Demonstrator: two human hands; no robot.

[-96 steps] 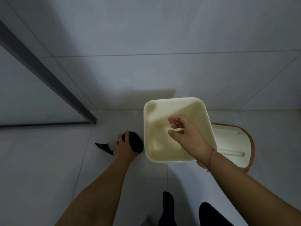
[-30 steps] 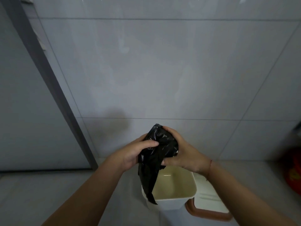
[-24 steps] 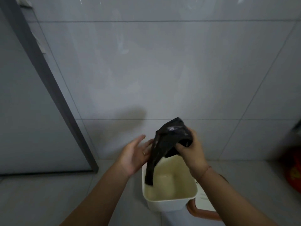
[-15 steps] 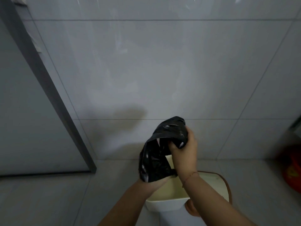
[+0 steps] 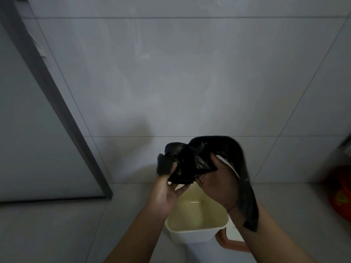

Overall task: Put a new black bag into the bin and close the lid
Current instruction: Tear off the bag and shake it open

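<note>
A crumpled black bag [image 5: 191, 162] is held up in the air above the open cream bin [image 5: 195, 234]. My left hand [image 5: 167, 188] pinches its left part and my right hand [image 5: 218, 185] grips its middle, palms facing me. One long strip of the bag [image 5: 245, 190] drapes over my right wrist and hangs down. The bin stands on the floor below my hands with nothing visible inside. Its lid [image 5: 233, 245], cream with a brown rim, lies on the floor to the bin's right, mostly hidden by my right forearm.
A grey tiled wall [image 5: 180, 73] rises just behind the bin. A dark grey door frame [image 5: 57, 103] slants down on the left. A red object [image 5: 340, 198] sits at the right edge by the wall. Grey floor tiles [image 5: 57, 230] spread to the left.
The bag went from a bunch held by the right hand to being spread between both hands, and one end has flipped over my right wrist. My hands sit slightly lower.
</note>
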